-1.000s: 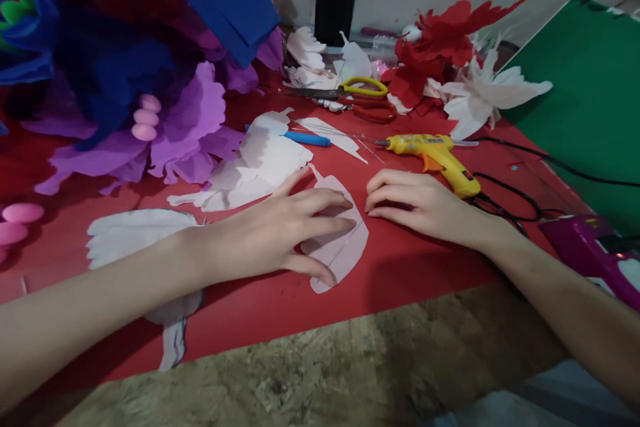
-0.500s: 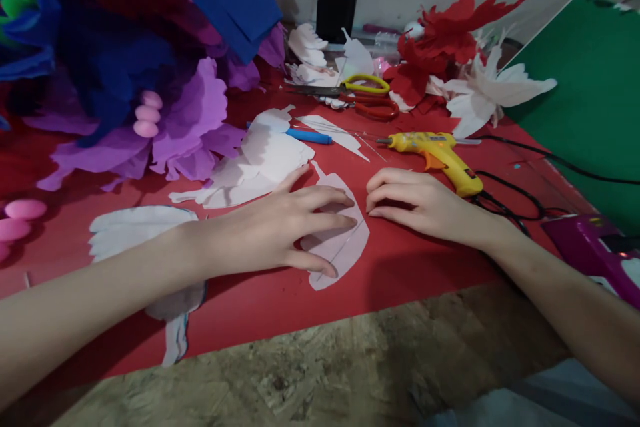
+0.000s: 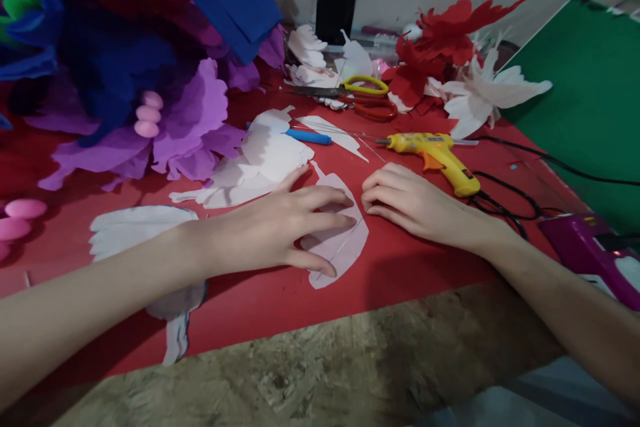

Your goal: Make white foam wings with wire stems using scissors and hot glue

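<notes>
One pale cutout (image 3: 351, 251) lies beneath the loosely spread left hand (image 3: 295, 227). Beside it rests the half-curled right hand (image 3: 417, 205), its grip hidden.

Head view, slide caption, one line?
Left hand spread over a pale leaf-shaped cutout, right hand beside it, yellow glue gun just beyond.

1. The left hand (image 3: 285, 230) rests on a petal cutout (image 3: 353, 245); the right hand (image 3: 415, 205) lies just right of it.
2. Behind the right hand — a glue gun (image 3: 433, 153); farther back, leftward, scissors (image 3: 367, 86).
3. Behind the left hand — layered petals (image 3: 263, 163), a pen (image 3: 310, 137) at their right edge.
4. A board (image 3: 575, 100) stands right of the glue gun.
</notes>
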{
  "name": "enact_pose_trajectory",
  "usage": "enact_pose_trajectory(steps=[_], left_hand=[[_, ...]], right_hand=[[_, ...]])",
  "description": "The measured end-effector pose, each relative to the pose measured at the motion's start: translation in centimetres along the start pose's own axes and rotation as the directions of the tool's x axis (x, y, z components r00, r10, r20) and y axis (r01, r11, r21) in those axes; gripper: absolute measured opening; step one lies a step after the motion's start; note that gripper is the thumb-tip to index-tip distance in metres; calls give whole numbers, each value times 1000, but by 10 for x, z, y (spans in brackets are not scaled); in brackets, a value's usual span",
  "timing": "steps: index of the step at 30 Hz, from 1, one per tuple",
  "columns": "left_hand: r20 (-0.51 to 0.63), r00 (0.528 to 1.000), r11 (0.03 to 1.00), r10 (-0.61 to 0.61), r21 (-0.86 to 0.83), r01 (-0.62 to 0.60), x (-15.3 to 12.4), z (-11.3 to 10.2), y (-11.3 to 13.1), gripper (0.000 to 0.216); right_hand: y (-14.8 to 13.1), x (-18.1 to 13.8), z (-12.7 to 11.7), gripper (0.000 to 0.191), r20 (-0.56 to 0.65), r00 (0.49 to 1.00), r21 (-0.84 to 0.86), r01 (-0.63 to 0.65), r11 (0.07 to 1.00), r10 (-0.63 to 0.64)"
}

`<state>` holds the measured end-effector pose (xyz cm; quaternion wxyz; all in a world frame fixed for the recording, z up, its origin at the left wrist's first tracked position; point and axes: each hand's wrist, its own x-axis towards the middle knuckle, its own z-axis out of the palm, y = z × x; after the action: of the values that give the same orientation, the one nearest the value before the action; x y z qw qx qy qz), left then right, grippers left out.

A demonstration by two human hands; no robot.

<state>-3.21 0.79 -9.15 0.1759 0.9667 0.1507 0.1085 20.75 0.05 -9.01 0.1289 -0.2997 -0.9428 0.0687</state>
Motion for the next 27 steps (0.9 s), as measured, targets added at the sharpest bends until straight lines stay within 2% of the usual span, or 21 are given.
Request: enact_pose_trajectory(steps=[4,16,22,27], left_hand=[[3,1000,1000,-1,-11,1,0,-1,1,50],[4,1000,1000,-8,-20,8,0,0,1,51],[-13,1000,1000,-1,9,1,0,-2,3,44],[-34,996,996,-81,-40,80,0,-6,6,34]], right_hand=[[-2,0,-2,22,-27,999,-20,22,1000,-23],[0,-2,-5,20,68,995,154,-89,984,80],[1,-1,-7,22,65,996,165,-66,984,56],[-2,2,-12,21,22,1000,137,-25,990,22]])
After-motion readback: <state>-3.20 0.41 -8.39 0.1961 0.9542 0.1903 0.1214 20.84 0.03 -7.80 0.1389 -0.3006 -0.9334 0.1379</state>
